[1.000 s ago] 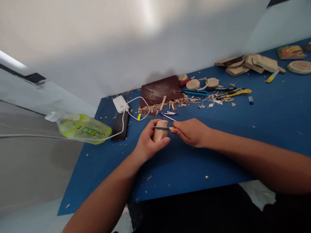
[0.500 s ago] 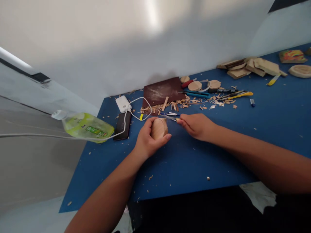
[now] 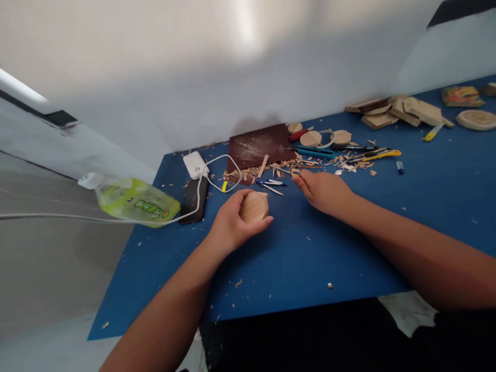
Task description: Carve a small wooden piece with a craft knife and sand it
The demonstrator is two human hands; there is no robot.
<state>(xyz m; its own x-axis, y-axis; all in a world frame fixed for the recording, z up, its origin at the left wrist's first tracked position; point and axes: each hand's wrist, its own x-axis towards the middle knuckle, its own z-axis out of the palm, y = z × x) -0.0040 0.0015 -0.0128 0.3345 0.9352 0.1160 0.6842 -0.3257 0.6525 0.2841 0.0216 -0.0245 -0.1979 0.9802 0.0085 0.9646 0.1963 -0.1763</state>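
My left hand [image 3: 229, 221] is wrapped around a thick rounded block of wood [image 3: 254, 206], its thumb along the near side. The block's top right edge is angular, with a small point, and a curved line shows on its face. To the right, my right hand [image 3: 323, 192] is closed on a knife [image 3: 282, 170] with a thin blade pointing left; most of its handle is hidden in the fingers. The blade is apart from the block, over the wood shavings [image 3: 306, 163]. Just beyond the block lie blue-and-white pens [image 3: 276, 182].
Behind the hands are a brown sheet [image 3: 259, 144], wood discs [image 3: 310, 138], a tape ring [image 3: 328, 138] and a yellow cutter [image 3: 383, 154]. A bottle [image 3: 135, 199], phone [image 3: 194, 199] and cabled white power bank [image 3: 196, 165] sit left. Wood pieces [image 3: 416, 109] are piled back right.
My right hand has drawn the knife away from the block, to the right and farther back, uncovering the pens. My left hand keeps its hold on the block with little movement.
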